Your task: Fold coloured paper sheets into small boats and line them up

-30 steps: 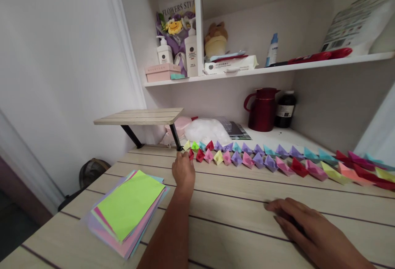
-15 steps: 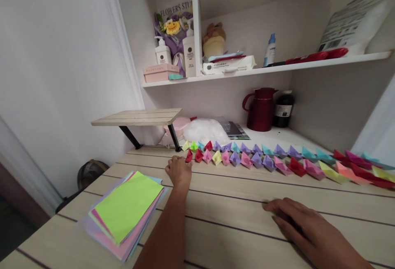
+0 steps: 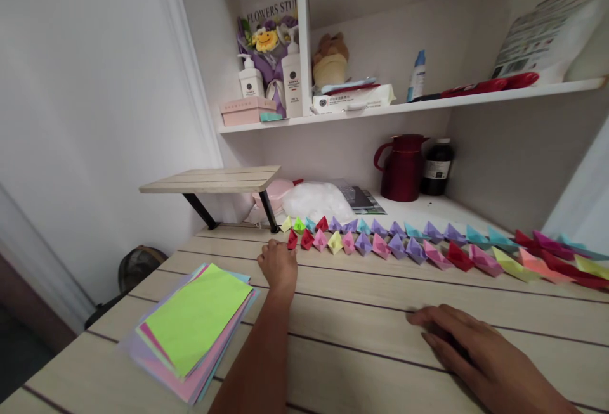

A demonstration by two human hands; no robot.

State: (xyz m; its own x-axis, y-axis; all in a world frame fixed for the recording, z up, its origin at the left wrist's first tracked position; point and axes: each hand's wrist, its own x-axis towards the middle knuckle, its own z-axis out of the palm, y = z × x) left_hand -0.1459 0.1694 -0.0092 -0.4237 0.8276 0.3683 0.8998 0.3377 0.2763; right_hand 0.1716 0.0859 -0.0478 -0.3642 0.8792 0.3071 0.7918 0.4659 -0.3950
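My left hand (image 3: 279,268) rests on the table at the left end of the front row of folded paper boats. Its fingers bend downward, with their tips hidden behind the knuckles. Right beside it stands a small red paper boat (image 3: 292,240); whether the fingers touch it, I cannot tell. Another red boat (image 3: 307,239) and a pink one (image 3: 320,241) follow to the right. My right hand (image 3: 469,347) lies relaxed on the table at the lower right, fingers loosely stretched, thumb apart, holding nothing. A stack of coloured paper (image 3: 200,316), bright green on top, is left of my left forearm.
Two rows of boats run along the table's (image 3: 352,331) back edge, larger toward the right. A small raised wooden shelf (image 3: 212,179) stands at the back left. Behind are a white plastic bag (image 3: 316,201), a dark red jug (image 3: 403,170) and a dark bottle (image 3: 436,170).
My left hand has shifted very slightly to the right in the picture, beside the end red boat. My right hand and the paper stack look the same.
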